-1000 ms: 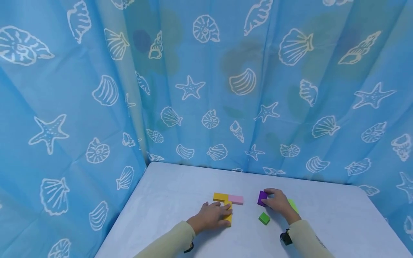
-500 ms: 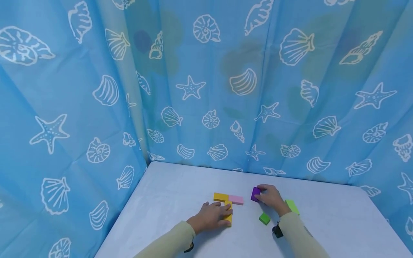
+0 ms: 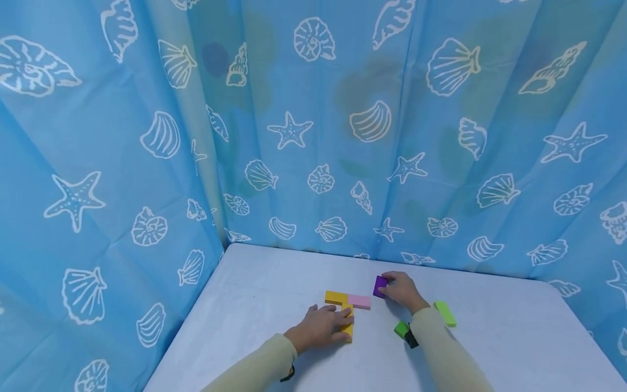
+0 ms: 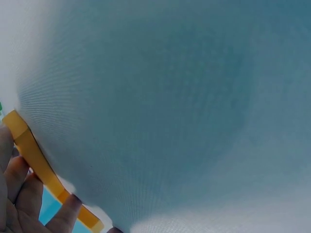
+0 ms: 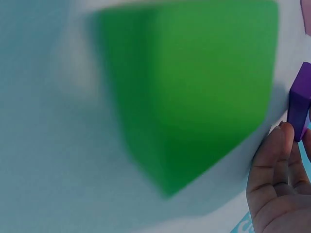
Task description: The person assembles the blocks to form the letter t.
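Table (image 3: 264, 280) is white, backed by a blue shell-print curtain (image 3: 313, 130). Right hand (image 3: 404, 290) pinches the purple block (image 3: 379, 286) between thumb and fingers, just beyond and to the right of the pink block (image 3: 360, 301), apart from it; contact with the table cannot be told. Left hand (image 3: 320, 328) lies with fingers spread, touching the near yellow block (image 3: 347, 329). That block meets the far yellow block (image 3: 335, 297) and the pink block in a T. Green block (image 3: 400, 328) sits by the right sleeve (image 3: 436, 337); light green block (image 3: 444, 314) lies beyond.
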Demonstrator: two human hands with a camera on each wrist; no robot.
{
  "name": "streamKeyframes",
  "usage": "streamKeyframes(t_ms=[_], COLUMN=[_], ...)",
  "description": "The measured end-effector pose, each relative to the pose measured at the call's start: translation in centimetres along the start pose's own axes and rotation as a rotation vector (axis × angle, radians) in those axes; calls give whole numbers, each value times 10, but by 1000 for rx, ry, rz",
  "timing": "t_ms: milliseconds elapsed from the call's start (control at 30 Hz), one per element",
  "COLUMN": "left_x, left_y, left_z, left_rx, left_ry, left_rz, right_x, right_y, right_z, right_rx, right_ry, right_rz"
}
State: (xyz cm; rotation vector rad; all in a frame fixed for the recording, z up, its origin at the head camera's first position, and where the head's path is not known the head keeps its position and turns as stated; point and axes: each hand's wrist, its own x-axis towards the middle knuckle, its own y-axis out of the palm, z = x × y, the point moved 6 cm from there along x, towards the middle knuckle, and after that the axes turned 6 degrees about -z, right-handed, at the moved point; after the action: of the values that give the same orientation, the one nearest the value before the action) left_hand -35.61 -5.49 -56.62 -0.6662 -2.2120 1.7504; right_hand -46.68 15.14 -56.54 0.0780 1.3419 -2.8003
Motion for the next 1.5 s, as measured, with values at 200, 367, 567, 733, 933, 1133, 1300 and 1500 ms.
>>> streamKeyframes(t_ms=[200, 367, 567, 733, 933, 1133, 1300, 1500], left_x=[1, 1, 0, 0, -1, -2, -2, -1], left_y=[-4, -7, -8, -5, -3, -2, -1, 0], left_z=[8, 11, 10, 9, 4, -1, -3, -1], left_rx=[23, 28, 16, 9, 10, 9, 16, 11], left_ry=[-18, -17, -18, -22, -16, -12, -8, -2], left_rz=[-8, -10, -9, -4, -9, -8, -4, -9], right_x=[6, 10, 13, 12, 11, 11, 8, 6], right_y=[7, 9, 15, 20, 25, 35, 41, 44], right_z=[20, 31, 34, 37, 39, 42, 45, 49], right_rx=[34, 28, 46, 43, 58, 62, 82, 69], right_ry=[29, 25, 35, 42, 49, 44, 66, 55], right_rz=[12, 19, 11, 4, 4, 3, 24, 33])
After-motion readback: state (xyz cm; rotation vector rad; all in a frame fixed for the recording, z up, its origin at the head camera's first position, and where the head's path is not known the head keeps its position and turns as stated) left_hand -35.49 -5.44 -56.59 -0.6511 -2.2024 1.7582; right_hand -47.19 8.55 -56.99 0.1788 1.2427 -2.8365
